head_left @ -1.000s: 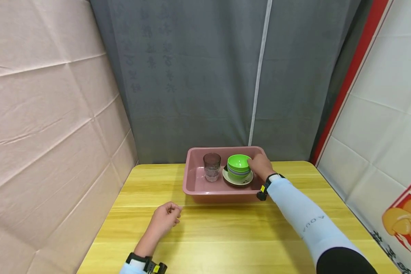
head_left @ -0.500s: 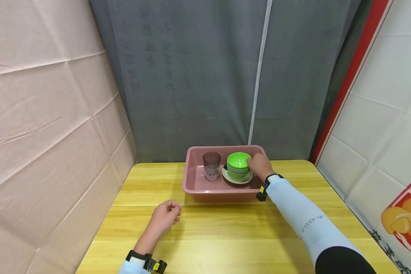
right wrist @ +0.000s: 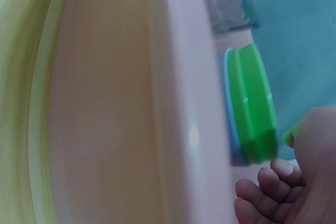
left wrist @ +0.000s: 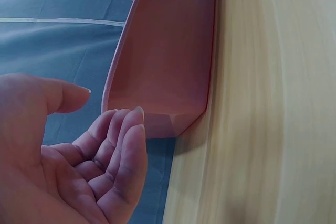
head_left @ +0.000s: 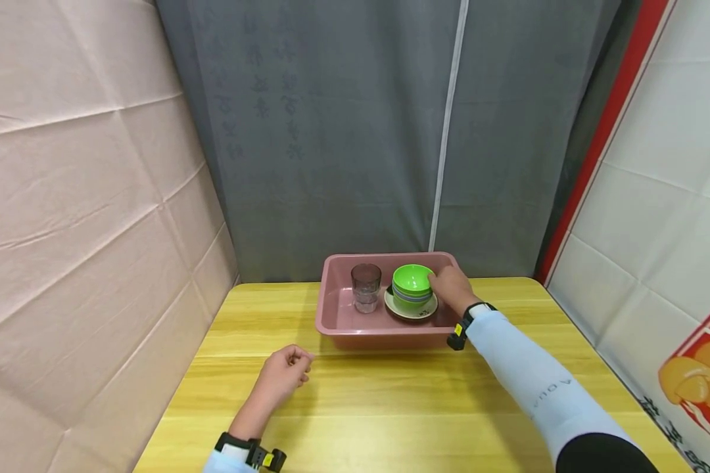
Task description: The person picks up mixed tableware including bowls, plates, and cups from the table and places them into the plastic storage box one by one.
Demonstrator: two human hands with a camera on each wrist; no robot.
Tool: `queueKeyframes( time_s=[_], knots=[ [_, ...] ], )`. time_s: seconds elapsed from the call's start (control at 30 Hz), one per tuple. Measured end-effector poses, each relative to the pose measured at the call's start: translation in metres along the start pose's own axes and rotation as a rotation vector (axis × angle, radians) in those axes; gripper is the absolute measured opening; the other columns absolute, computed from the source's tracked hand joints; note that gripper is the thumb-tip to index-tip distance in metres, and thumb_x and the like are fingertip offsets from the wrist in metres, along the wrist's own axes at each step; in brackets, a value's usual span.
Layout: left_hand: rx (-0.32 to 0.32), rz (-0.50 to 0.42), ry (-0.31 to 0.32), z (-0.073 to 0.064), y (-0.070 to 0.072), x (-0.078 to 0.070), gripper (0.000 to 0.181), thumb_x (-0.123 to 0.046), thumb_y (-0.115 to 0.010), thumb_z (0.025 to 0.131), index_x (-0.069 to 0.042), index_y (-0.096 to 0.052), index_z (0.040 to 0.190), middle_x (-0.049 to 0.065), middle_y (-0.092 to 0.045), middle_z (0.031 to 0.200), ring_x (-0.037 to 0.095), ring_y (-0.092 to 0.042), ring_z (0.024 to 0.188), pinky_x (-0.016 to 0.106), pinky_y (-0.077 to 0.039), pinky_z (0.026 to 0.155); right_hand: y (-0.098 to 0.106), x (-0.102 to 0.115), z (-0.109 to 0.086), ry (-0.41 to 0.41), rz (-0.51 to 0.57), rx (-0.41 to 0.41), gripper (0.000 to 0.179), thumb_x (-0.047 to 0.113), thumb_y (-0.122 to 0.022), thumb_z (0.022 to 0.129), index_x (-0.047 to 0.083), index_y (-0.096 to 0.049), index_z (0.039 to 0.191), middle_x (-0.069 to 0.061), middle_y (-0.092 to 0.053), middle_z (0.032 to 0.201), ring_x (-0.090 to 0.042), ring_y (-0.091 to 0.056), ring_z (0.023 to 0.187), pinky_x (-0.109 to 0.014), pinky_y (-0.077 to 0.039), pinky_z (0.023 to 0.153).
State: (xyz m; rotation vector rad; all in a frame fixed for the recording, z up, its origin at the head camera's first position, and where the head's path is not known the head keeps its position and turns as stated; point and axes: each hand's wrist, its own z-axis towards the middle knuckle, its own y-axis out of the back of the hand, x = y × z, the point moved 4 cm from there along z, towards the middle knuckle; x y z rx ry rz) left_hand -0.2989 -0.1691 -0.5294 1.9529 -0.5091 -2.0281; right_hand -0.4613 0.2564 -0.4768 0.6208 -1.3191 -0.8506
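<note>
My right hand (head_left: 451,288) is at the right side of a stack of bowls, pinching the rim of the top green bowl (head_left: 413,278). In the right wrist view the thumb is at the green bowl (right wrist: 252,103), the other fingers (right wrist: 261,199) curled below it. A bluish bowl and another green one show under it. The stack rests on a white patterned plate (head_left: 398,307) with a dark plate beneath, inside a pink plastic basin (head_left: 355,338). My left hand (head_left: 285,374) hovers over the table in front of the basin, fingers loosely curled and holding nothing.
Left of the bowls in the basin stand stacked glasses (head_left: 366,287), a dark-tinted one above a clear one. The wooden table (head_left: 390,407) meets a grey curtain (head_left: 331,164) behind, with pale cloth walls on both sides.
The right wrist and forearm have shifted slightly, the hand staying at the bowl rim. The bowls, glasses and left hand keep their places.
</note>
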Motion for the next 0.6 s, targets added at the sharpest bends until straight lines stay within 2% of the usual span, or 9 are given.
queueKeyframes(
  time_s=[0.2,0.37,0.5,0.6],
  knots=[
    [-0.024,0.054,-0.042,0.004,0.008,-0.009,0.014,-0.02,-0.068,0.11,-0.009,-0.075,0.106,0.007,-0.07,0.092,0.021,-0.072,0.08,0.033,-0.059,0.066,0.017,0.009,-0.015,0.016,0.02,0.025,0.046,0.039,-0.051,0.114,0.009,-0.056,0.079,-0.004,-0.045,0.069,-0.025,-0.051,0.063,-0.036,-0.039,0.059],
    [-0.023,0.126,-0.084,0.008,0.015,-0.021,0.017,-0.029,-0.072,0.109,-0.013,-0.074,0.104,0.003,-0.069,0.087,0.02,-0.067,0.077,0.033,-0.055,0.063,0.038,0.008,-0.044,0.037,0.085,0.055,0.042,0.039,-0.057,0.114,0.007,-0.06,0.087,-0.007,-0.051,0.076,-0.026,-0.056,0.072,-0.035,-0.043,0.062],
    [-0.033,0.211,-0.148,0.013,0.021,-0.035,0.016,-0.03,-0.073,0.109,-0.015,-0.074,0.106,0.0,-0.069,0.09,0.018,-0.063,0.079,0.034,-0.054,0.067,0.052,0.003,-0.068,0.071,0.085,0.068,0.035,0.038,-0.062,0.112,0.008,-0.063,0.093,-0.008,-0.056,0.079,-0.025,-0.06,0.075,-0.033,-0.048,0.063],
    [-0.066,0.278,-0.212,0.017,0.026,-0.048,0.011,-0.027,-0.075,0.108,-0.016,-0.075,0.107,-0.002,-0.069,0.094,0.018,-0.061,0.083,0.035,-0.054,0.071,0.057,0.001,-0.083,0.094,0.092,0.08,0.033,0.037,-0.065,0.112,0.008,-0.064,0.096,-0.008,-0.057,0.079,-0.025,-0.061,0.073,-0.033,-0.05,0.06]
  ],
)
